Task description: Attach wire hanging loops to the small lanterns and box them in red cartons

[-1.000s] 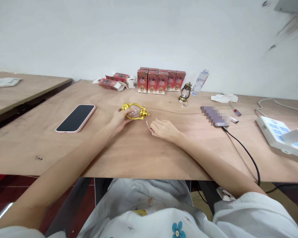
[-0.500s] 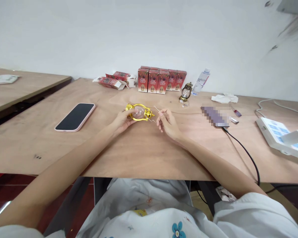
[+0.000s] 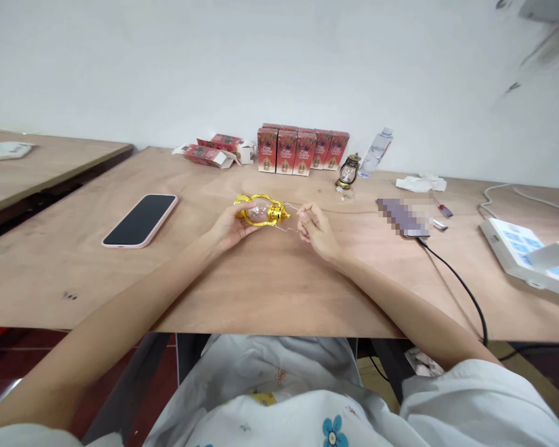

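Observation:
A small gold lantern with a clear bulb-shaped globe lies on its side in my left hand, its top pointing right. My left fingers are wrapped round its base end. Between the lantern's top and my right hand runs a thin wire handle. The fingers of my right hand are pinched on the handle's right end, which they partly hide. One wire end reaches the near side of the lantern's frame, the other its far side; whether either is hooked in I cannot tell.
Red printed boxes stand by the wall, opened boxes left of them. A bronze lantern and water bottle are behind right. Phones lie left and right, the right one cabled. A power strip sits far right.
My right hand has turned slightly and brought the wire handle round, so both its ends now lie along the lantern's top. The lantern has barely moved in my left hand.

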